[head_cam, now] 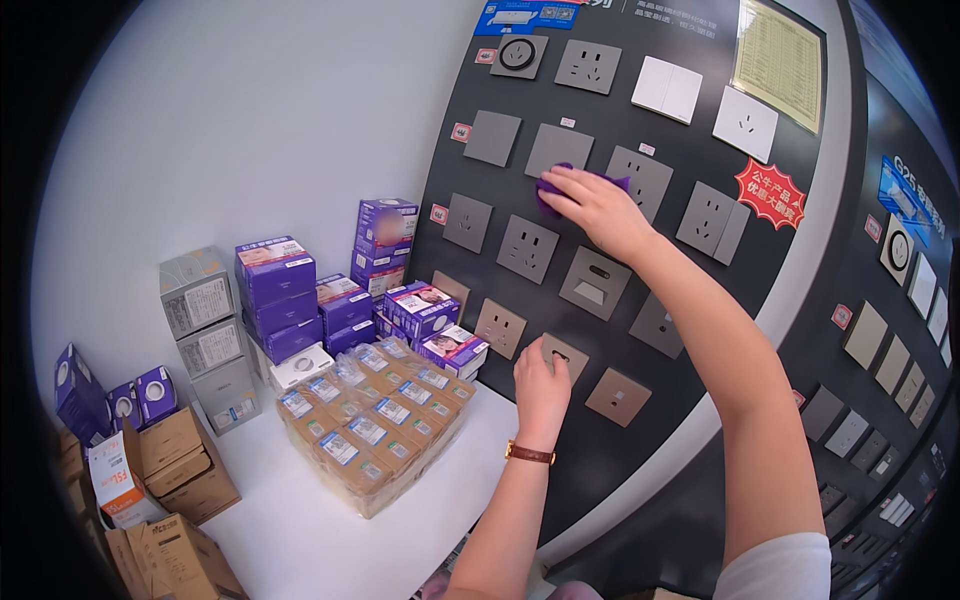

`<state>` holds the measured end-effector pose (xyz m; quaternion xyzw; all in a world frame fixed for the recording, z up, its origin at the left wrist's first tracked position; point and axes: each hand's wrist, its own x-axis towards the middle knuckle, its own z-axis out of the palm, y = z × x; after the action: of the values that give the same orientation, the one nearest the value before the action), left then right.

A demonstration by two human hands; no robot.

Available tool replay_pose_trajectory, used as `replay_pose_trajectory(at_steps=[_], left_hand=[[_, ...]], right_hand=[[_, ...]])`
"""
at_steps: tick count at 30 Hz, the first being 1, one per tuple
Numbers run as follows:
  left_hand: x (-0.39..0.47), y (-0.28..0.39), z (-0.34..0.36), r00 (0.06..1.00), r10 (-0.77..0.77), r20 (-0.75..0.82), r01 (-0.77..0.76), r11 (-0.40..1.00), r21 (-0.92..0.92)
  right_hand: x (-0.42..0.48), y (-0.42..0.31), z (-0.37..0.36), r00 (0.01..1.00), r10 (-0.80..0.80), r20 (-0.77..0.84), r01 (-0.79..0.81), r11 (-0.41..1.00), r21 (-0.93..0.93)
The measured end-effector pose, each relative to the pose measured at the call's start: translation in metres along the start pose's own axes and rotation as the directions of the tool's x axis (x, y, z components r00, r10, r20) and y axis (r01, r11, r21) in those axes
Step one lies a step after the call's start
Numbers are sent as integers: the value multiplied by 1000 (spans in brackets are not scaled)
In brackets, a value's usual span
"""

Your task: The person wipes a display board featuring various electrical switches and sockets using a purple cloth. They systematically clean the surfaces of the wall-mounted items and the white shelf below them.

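My right hand [600,210] presses a purple cloth [551,202] against the dark display board [480,180], and part of the cloth shows past the fingers. It is at the lower edge of a grey blank wall plate [560,148], with a grey socket plate [645,176] partly behind the hand. Lower down, my left hand [541,394], with a brown watch strap on its wrist, rests against the board. Its fingers touch a gold-coloured wall plate [571,356] and hide part of it. A grey plate with a slot and flap [595,283] sits between the two hands.
A white tabletop [292,540] adjoins the board. On it lies a plastic-wrapped pack of brown cartons [375,420]. Purple boxes [277,292] and grey boxes [214,345] are stacked along the wall. Opened cardboard boxes [187,465] stand at left. Another display board [862,390] stands at right.
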<state>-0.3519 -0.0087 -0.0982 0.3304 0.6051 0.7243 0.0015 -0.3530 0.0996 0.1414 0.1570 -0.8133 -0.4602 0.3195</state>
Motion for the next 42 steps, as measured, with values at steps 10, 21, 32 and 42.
replay_pose_trajectory(at_steps=[10,21,32,42], left_hand=[[0,-17,10,1000,13,-16,-12,999,40],[-3,-23,18,998,-36,52,31,996,84],[-26,-16,36,961,43,272,-98,977,190],[-77,25,49,949,203,242,-273,912,307]], right_hand=[[56,0,75,923,371,-106,-385,904,-187],[32,-70,101,970,132,203,-143,989,41],[-99,-47,-32,942,155,298,-181,982,62],[-228,-70,-122,901,385,198,-389,921,-23]])
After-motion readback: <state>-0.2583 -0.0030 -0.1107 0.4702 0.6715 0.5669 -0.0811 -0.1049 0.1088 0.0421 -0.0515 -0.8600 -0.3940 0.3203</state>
